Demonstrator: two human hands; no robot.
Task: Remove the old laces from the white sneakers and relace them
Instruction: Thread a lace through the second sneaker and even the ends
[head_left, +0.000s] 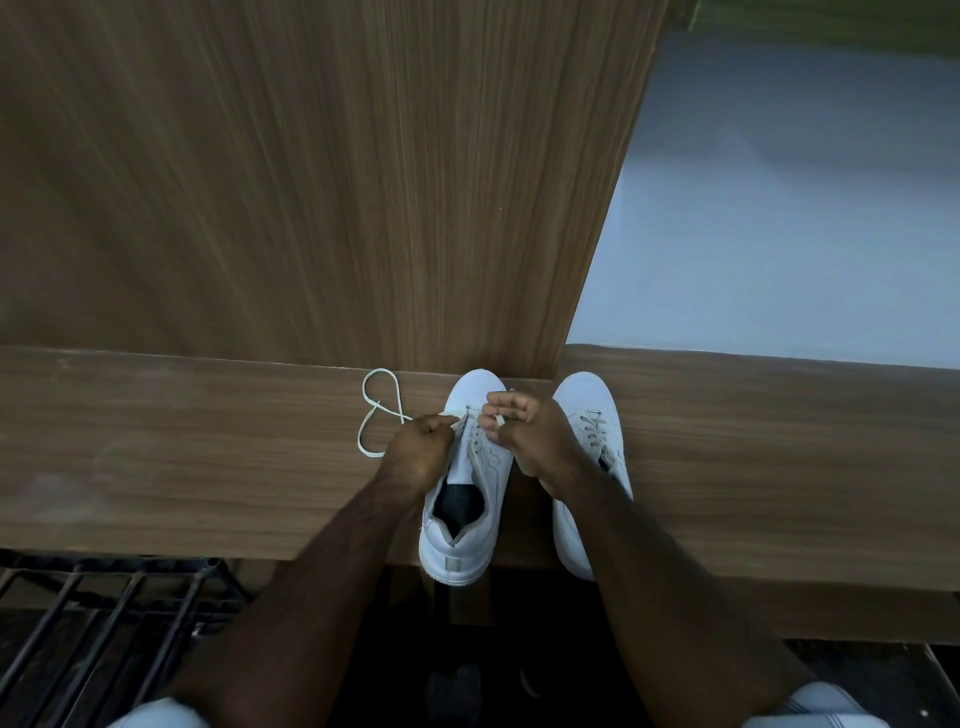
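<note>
Both hands — left hand, right hand — pinch the lace over the left sneaker

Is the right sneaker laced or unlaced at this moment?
Laced: the right sneaker shows crossed laces over its tongue, and neither hand touches it.

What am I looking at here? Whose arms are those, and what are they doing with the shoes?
A camera worn on a person's head looks down, so you see that person's own arms. Two white sneakers stand on a brown wooden shelf. The left white sneaker is being laced: the left hand pinches a white flat shoelace that loops over the wood, and the right hand pinches its other end. The right white sneaker is already laced. A black metal rack sits lower left.
</note>
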